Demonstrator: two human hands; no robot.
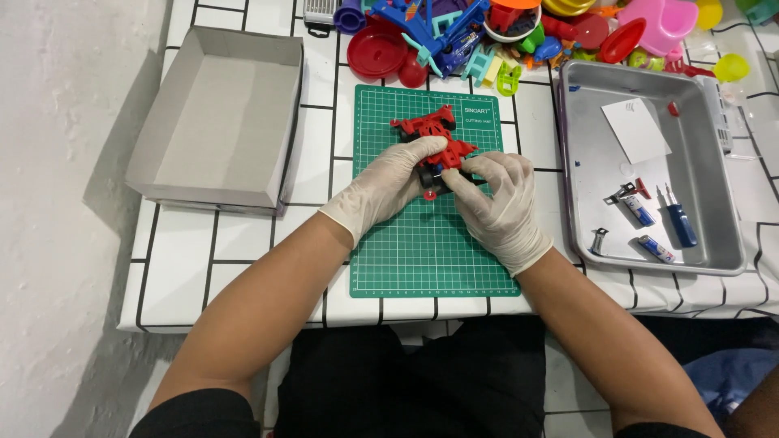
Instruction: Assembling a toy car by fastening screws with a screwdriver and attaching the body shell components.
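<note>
A red toy car [430, 134] with black wheels rests on a green cutting mat [422, 251] in the middle of the table. My left hand [389, 182], in a pale glove, grips the car's near left side. My right hand [499, 203], also gloved, pinches the car's near right end, fingertips at a small black wheel. Both hands meet over the mat's upper half, and they hide the car's near part.
An open grey cardboard box [215, 118] sits at the left. A metal tray [714, 195] at the right holds a blue screwdriver [677, 219], batteries, small parts and a white paper. Several colourful plastic toys [519, 32] crowd the far edge. The table has a white tile-pattern cover.
</note>
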